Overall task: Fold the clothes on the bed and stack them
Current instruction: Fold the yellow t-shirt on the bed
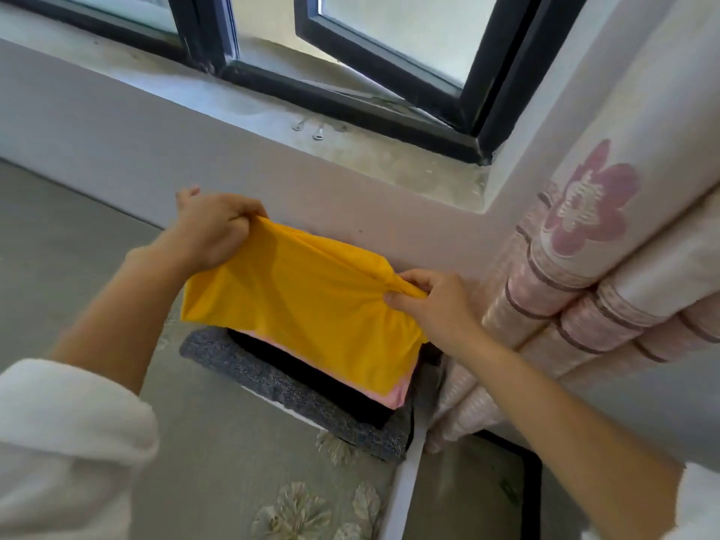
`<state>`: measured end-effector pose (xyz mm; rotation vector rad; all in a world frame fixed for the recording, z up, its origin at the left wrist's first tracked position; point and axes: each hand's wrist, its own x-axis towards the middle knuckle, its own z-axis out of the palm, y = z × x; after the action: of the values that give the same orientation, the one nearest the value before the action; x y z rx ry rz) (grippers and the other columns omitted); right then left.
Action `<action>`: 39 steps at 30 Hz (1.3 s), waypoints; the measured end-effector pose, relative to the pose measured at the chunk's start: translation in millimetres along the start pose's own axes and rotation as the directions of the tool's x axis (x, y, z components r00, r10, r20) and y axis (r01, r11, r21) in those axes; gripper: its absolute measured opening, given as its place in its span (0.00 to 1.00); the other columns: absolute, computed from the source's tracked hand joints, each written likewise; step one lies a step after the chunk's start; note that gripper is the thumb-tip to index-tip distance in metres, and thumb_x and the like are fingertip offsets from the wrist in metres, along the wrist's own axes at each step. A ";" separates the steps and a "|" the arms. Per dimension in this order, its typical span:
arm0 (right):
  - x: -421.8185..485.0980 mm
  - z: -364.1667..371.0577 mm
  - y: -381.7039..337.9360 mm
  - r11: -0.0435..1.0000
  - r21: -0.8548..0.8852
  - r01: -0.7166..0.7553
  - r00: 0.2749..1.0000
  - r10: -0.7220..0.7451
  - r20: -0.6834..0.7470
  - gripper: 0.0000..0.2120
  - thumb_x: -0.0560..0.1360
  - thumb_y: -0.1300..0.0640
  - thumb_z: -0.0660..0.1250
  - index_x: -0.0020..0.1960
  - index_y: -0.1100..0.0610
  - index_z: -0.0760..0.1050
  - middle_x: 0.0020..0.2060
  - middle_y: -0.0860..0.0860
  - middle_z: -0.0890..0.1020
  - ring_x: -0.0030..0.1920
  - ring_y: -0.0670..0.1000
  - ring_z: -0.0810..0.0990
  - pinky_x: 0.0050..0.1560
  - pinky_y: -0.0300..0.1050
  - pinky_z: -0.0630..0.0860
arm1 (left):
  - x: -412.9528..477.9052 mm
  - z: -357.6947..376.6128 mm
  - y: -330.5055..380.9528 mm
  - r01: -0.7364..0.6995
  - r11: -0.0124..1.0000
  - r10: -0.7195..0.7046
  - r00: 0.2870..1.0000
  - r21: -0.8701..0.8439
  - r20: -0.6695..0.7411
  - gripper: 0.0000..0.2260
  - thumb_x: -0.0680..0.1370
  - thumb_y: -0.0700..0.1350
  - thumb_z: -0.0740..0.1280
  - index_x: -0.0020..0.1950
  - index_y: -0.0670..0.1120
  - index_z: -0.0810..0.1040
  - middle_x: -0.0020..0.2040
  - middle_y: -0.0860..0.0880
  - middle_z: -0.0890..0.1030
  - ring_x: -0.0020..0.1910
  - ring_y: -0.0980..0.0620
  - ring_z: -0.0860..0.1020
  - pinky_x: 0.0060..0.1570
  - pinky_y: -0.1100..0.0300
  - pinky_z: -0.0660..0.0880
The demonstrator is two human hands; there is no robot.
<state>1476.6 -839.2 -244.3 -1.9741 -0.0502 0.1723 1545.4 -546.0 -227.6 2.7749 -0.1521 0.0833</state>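
Note:
A folded yellow garment [307, 305] hangs just over a stack of folded clothes at the bed's far corner. My left hand [212, 228] grips its upper left corner and my right hand [432, 302] pinches its right corner. Under it lie a pink piece [397, 395], a black piece [331, 383] and, at the bottom, a grey knitted piece [272, 380]. The yellow cloth hides most of the stack's top.
The bed [218, 442] has a grey-green sheet with leaf prints. A wall and a concrete windowsill [272, 122] run behind the stack. A pale curtain with pink flowers [584, 267] hangs at the right, beside the bed's edge.

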 end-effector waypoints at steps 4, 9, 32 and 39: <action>52.7 9.6 21.4 0.993 -0.043 -0.112 0.990 0.108 -0.094 0.10 0.73 0.62 0.71 0.39 0.48 0.80 0.43 0.57 0.84 0.48 0.60 0.81 0.48 0.56 0.78 | 66.4 45.1 -5.8 0.036 0.999 -0.036 0.997 0.005 0.064 0.20 0.76 0.36 0.53 0.55 0.51 0.80 0.58 0.45 0.80 0.62 0.44 0.72 0.70 0.45 0.51; 102.7 21.2 68.7 0.963 -0.080 -0.257 0.957 0.242 -0.158 0.05 0.73 0.65 0.68 0.42 0.68 0.79 0.41 0.68 0.80 0.41 0.66 0.78 0.38 0.49 0.70 | 102.3 110.6 -14.4 0.045 0.996 -0.054 0.990 0.077 0.127 0.19 0.78 0.38 0.54 0.66 0.53 0.73 0.65 0.47 0.75 0.66 0.44 0.69 0.69 0.37 0.47; 65.9 78.1 157.9 0.592 -0.806 0.021 0.952 0.234 0.197 0.33 0.79 0.34 0.41 0.77 0.46 0.35 0.77 0.49 0.36 0.76 0.51 0.35 0.75 0.53 0.34 | 13.2 199.4 -62.1 0.257 0.965 -0.263 0.940 0.055 0.217 0.26 0.80 0.62 0.43 0.78 0.57 0.50 0.79 0.50 0.49 0.78 0.49 0.46 0.74 0.49 0.41; 63.9 71.4 141.0 0.627 -0.779 0.005 0.954 0.231 0.192 0.32 0.81 0.40 0.47 0.79 0.53 0.42 0.78 0.52 0.44 0.78 0.52 0.41 0.76 0.55 0.39 | -27.3 188.8 -16.6 0.215 0.976 -0.219 0.964 0.041 0.149 0.25 0.82 0.59 0.46 0.78 0.53 0.52 0.79 0.48 0.50 0.78 0.48 0.46 0.74 0.47 0.43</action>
<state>1523.2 -823.2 -407.6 -2.8212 -0.2121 0.5995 1527.5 -595.2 -411.8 2.8012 0.1162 -0.1857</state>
